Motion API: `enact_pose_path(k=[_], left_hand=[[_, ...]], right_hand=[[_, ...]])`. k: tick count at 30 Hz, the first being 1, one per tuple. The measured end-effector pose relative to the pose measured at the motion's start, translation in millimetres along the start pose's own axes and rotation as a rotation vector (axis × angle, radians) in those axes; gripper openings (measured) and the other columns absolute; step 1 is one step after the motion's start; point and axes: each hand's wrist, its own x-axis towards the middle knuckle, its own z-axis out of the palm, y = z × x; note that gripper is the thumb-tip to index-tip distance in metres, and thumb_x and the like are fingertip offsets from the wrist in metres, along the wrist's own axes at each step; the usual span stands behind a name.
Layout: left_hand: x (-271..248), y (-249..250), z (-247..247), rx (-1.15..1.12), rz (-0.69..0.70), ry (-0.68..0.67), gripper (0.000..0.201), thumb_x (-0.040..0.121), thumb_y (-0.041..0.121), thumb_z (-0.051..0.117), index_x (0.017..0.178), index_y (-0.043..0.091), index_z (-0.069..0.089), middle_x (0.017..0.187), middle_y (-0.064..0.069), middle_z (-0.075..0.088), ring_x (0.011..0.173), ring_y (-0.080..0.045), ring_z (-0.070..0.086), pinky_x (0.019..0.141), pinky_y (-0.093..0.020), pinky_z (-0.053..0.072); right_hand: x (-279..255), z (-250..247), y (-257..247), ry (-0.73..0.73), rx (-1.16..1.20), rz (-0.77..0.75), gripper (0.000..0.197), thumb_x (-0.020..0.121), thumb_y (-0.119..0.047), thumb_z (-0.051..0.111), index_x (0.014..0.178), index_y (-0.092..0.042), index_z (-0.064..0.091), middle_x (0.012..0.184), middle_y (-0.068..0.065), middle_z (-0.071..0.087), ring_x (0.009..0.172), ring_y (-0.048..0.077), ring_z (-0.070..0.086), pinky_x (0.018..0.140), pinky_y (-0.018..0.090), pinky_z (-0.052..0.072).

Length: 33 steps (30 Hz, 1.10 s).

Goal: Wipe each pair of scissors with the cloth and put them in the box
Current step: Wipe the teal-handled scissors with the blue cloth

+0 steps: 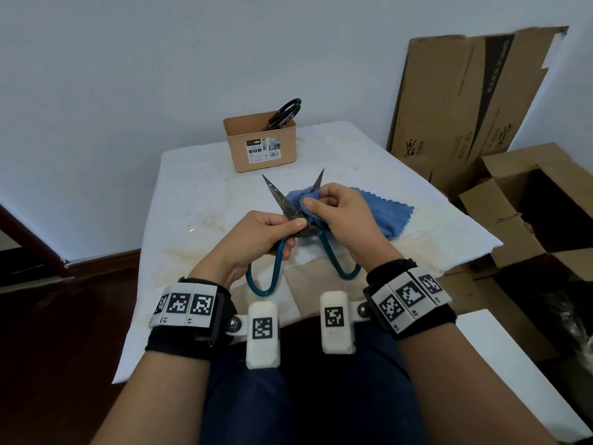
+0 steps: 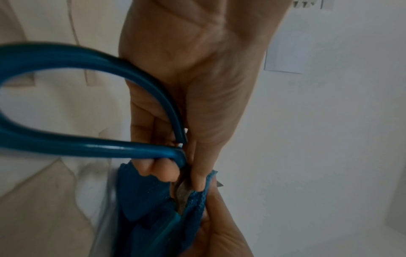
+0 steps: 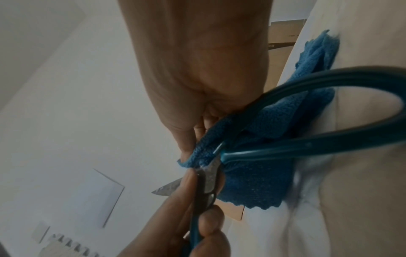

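Large scissors (image 1: 282, 203) with teal loop handles and dull grey blades spread in a V are held above the table. My left hand (image 1: 269, 234) grips them at the pivot and the left handle (image 2: 87, 147). My right hand (image 1: 333, 210) pinches a blue cloth (image 1: 388, 216) around the right blade near the pivot, and the cloth (image 3: 263, 182) trails onto the table behind it. A tan box (image 1: 261, 154) stands at the far side of the table with black-handled scissors (image 1: 285, 114) standing in it.
The table (image 1: 199, 194) is covered with a stained white sheet. Flattened and open cardboard boxes (image 1: 465, 101) stand to the right of the table, against the wall. A white board (image 1: 513, 364) lies low at the right. Dark floor shows at the left.
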Motion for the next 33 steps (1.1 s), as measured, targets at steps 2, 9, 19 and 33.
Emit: enact_pose_path(k=[2,9,19,33], left_hand=[[0,-1,0,0.002,0.002,0.001,0.033,0.093,0.027,0.069,0.08,-0.004,0.068,0.06,-0.005,0.059,0.05,-0.014,0.053,0.059,-0.023,0.049],[1,-3,0,0.025,0.015,0.018,0.034,0.09,0.027,0.072,0.077,-0.003,0.068,0.059,-0.006,0.058,0.049,-0.015,0.052,0.058,-0.024,0.048],[0,-5,-1,0.022,0.001,0.02,0.034,0.09,0.026,0.072,0.065,0.004,0.065,0.059,-0.007,0.058,0.05,-0.016,0.052,0.06,-0.026,0.048],[-9,-8,-7,-0.005,-0.03,0.002,0.038,0.09,0.026,0.071,0.055,0.014,0.066,0.057,-0.005,0.056,0.05,-0.015,0.05,0.058,-0.023,0.047]], right_hand=[[1,0,2,-0.001,-0.02,-0.007,0.01,0.089,-0.02,0.068,0.089,-0.01,0.065,0.086,0.014,0.07,0.078,0.02,0.067,0.073,0.035,0.057],[0,1,4,-0.004,-0.067,-0.029,0.015,0.091,-0.02,0.066,0.078,-0.024,0.061,0.071,-0.005,0.063,0.068,0.008,0.06,0.065,0.024,0.047],[-1,-2,7,-0.02,-0.026,-0.04,0.013,0.096,-0.013,0.058,0.092,-0.012,0.07,0.085,0.007,0.074,0.077,0.016,0.069,0.071,0.027,0.055],[4,-11,15,0.256,0.038,0.169,0.028,0.101,-0.021,0.044,0.096,-0.002,0.063,0.092,0.029,0.063,0.076,0.023,0.053,0.074,0.048,0.054]])
